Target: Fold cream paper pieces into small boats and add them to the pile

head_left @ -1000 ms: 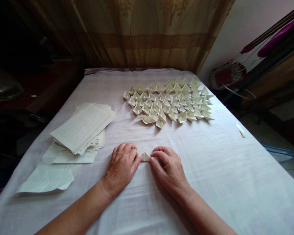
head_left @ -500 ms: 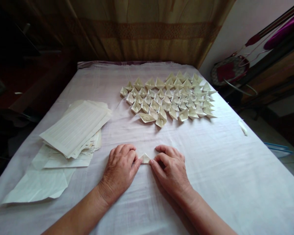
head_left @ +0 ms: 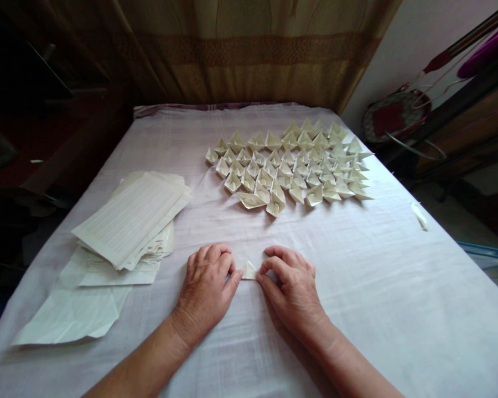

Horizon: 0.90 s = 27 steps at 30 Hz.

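A small folded piece of paper (head_left: 248, 270), pale and peaked like a triangle, lies between my two hands near the middle of the cloth-covered surface. My left hand (head_left: 207, 282) has its thumb and curled fingers closed at the paper's left corner. On the opposite corner, the thumb and forefinger of my right hand (head_left: 292, 287) pinch the paper. Beyond the hands stand several rows of folded paper boats (head_left: 282, 166), packed closely together. Parts of the folded paper's corners are hidden by my fingertips.
To the left lies a pile of printed paper sheets (head_left: 128, 218), with a creased loose sheet (head_left: 72, 315) under its near side. A scrap of paper (head_left: 419, 216) rests by the right edge. A curtain (head_left: 249, 55) hangs behind the far edge; a bag (head_left: 394, 117) stands beyond the right side.
The whole view has shifted slightly, so things appear a little further right. Both hands stay at the folded paper, with only slight finger movement.
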Each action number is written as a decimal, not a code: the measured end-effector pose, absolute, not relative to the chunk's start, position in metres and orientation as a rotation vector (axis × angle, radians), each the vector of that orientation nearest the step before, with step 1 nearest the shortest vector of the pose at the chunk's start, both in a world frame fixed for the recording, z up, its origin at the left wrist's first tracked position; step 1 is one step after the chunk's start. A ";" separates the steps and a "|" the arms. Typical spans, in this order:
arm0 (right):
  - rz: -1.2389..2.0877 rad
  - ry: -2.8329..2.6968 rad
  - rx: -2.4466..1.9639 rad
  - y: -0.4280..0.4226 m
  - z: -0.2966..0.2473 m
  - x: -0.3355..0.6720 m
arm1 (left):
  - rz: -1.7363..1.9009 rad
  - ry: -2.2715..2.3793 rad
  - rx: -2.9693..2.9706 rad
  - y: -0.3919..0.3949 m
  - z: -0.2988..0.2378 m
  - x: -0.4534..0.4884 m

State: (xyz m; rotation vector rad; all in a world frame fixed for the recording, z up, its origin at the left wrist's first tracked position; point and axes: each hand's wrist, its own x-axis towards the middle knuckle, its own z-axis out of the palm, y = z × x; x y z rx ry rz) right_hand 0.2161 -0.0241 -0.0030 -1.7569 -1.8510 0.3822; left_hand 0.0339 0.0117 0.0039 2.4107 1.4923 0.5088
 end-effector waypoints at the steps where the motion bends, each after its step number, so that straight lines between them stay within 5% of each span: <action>1: 0.384 -1.857 -1.756 -0.024 -0.003 0.216 | 0.497 1.498 2.403 0.012 0.004 0.034; 27: 0.525 -1.876 -1.694 -0.017 -0.004 0.225 | 0.453 1.428 2.282 0.021 0.006 0.022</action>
